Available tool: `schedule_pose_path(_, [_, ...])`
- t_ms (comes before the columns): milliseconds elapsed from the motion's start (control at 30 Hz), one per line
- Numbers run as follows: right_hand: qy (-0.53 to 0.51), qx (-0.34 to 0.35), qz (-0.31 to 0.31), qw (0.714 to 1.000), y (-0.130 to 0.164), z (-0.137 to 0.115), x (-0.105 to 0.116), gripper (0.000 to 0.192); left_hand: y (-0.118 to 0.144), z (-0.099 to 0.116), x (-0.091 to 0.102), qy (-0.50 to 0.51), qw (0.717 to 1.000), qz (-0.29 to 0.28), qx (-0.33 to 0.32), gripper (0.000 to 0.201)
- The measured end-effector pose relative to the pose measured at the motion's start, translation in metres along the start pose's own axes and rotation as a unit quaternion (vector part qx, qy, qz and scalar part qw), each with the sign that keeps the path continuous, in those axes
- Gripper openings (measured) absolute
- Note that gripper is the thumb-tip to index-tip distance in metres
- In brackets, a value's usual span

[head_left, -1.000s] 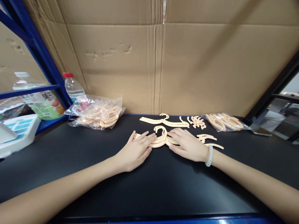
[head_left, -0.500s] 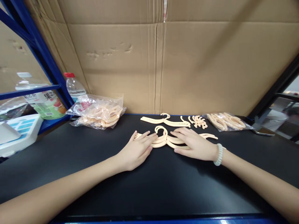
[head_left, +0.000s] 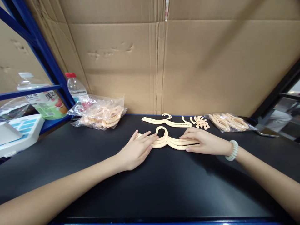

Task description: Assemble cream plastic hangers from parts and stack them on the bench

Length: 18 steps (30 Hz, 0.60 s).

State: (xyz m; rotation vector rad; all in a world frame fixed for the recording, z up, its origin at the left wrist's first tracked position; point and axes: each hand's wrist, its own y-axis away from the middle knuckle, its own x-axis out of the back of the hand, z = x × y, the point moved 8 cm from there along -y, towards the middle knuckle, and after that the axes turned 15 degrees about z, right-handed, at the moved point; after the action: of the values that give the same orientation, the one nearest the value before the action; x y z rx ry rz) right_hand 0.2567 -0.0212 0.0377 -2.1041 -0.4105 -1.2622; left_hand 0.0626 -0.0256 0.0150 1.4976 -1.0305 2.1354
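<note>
A cream folding clothes hanger (head_left: 161, 142) lies on the black tabletop in front of me, its hook pointing away and its stacked arms spread to both sides. My left hand (head_left: 137, 150) rests over its left arms, fingers stretched out and apart, covering much of that side. Around the right arms, my right hand (head_left: 206, 142) has its fingers on the far edge and the thumb on the near edge; the tips of those arms are hidden under it. A second cream hanger (head_left: 173, 122) lies just behind, apart from both hands.
Several loose cream hooks (head_left: 200, 122) lie behind my right hand. Clear bags of hanger parts sit at the back left (head_left: 103, 115) and back right (head_left: 228, 122), the latter beside a phone-like flat object (head_left: 267, 132). Bottles (head_left: 75, 86) and a white-and-blue tray (head_left: 25, 131) are left; cardboard (head_left: 117, 62) stands behind.
My right hand has slid outward to the right along the hanger's arms. The arm that stuck out beyond it is no longer visible. My left hand has stayed in place.
</note>
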Motion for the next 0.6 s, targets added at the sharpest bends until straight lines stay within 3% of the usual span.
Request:
schedule_pose_path(467, [-0.024, -0.001, 0.022, 0.999, -0.002, 0.004, -0.001, 0.04, -0.004, -0.008, 0.002, -0.015, 1.0, 0.016, -0.007, 0.043])
schedule_pose_path(600, [-0.04, -0.012, 0.071, 0.997, -0.002, 0.017, 0.02, 0.044, -0.003, -0.006, 0.009, -0.028, 0.997, 0.065, -0.023, 0.038])
